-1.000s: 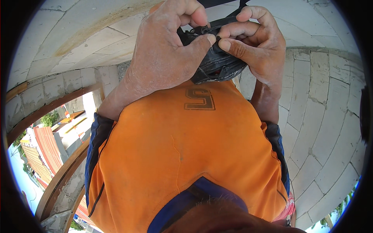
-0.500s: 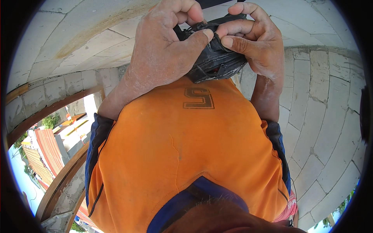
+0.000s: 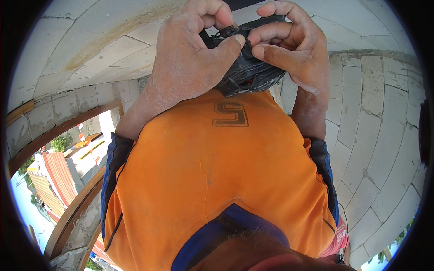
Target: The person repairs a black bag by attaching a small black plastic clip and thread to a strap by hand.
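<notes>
1. Black bag [image 3: 253,74] is being pinched by the left hand [image 3: 187,58] and the right hand [image 3: 298,49], in front of the orange shirt [image 3: 212,158].
2. The space is being enclosed by pale, mortar-smeared block walls [image 3: 359,122].
3. Outdoor red sheeting [image 3: 58,174] is being bordered by a wooden frame [image 3: 68,220] at left.

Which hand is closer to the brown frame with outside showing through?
The left hand, on the left side of the black bag, toward the brown frame. The right hand is on the bag's right side, toward pale blocks.
</notes>
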A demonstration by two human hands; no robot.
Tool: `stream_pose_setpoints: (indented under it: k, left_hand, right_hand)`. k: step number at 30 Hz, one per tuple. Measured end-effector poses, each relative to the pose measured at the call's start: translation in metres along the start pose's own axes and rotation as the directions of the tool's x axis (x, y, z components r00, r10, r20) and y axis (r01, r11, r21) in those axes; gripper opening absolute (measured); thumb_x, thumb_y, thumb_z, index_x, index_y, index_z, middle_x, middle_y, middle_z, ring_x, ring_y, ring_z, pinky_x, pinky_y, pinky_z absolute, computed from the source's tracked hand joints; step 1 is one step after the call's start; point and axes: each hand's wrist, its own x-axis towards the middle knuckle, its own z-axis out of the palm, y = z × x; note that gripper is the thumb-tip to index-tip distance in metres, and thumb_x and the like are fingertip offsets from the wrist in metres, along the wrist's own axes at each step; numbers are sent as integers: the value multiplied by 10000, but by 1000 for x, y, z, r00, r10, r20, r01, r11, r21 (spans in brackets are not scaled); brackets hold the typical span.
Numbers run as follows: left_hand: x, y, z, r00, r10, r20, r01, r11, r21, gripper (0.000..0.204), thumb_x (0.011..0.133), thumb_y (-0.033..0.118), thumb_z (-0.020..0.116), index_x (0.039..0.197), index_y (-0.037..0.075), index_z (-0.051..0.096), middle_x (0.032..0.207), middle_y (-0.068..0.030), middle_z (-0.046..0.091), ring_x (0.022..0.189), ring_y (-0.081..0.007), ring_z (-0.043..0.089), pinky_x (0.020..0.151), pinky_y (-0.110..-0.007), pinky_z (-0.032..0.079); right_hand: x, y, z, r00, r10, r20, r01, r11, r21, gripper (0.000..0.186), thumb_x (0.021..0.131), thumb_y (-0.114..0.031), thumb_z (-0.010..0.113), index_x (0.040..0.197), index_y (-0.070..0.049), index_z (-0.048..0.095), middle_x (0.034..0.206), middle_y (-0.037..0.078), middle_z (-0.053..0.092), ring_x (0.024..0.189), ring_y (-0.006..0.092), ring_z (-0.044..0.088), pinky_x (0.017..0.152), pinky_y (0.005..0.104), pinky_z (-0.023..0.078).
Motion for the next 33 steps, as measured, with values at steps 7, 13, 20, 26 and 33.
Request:
stream_pose_setpoints:
  k: [7,13,20,26,33]
  left_hand:
    - [4,-8,-7,1000,-7,27,7,1000,-9,253,820,-47,705,984,19,525,896,-63,627,819,-72,593,710,-223,468]
    - [6,-7,-7,999,28,28,-29,999,45,249,793,-44,699,965,23,533,882,-59,624,809,-80,591,705,-236,471]
    - [10,-11,-4,998,-50,27,48,995,87,244,766,-8,704,940,35,538,845,-61,601,762,-113,566,700,-275,466]
    - [12,-5,-1,997,3,77,-29,941,338,229,766,60,691,932,34,535,824,-105,580,768,-237,582,704,-363,476]
    - [15,5,5,984,-139,113,86,921,380,255,785,56,675,982,37,515,827,-160,579,774,-324,609,696,-427,482]
  right_hand:
    - [1,-10,9,999,36,-7,-36,999,8,497,829,144,732,1239,18,482,922,154,736,850,141,704,762,247,563]
    - [5,27,20,987,-113,-114,123,989,79,507,847,146,714,1248,12,434,903,161,726,811,144,692,733,248,556]
    - [1,41,23,861,-504,-62,476,843,-249,480,859,180,678,1177,-32,386,961,198,716,871,154,685,812,260,564]
    - [-7,56,27,790,-601,-125,544,780,-309,445,843,102,715,1101,-38,381,955,122,705,877,93,659,800,236,544]
    - [-9,58,26,792,-576,-201,540,815,-210,439,850,127,692,1086,-46,365,940,138,707,852,98,658,794,240,540]
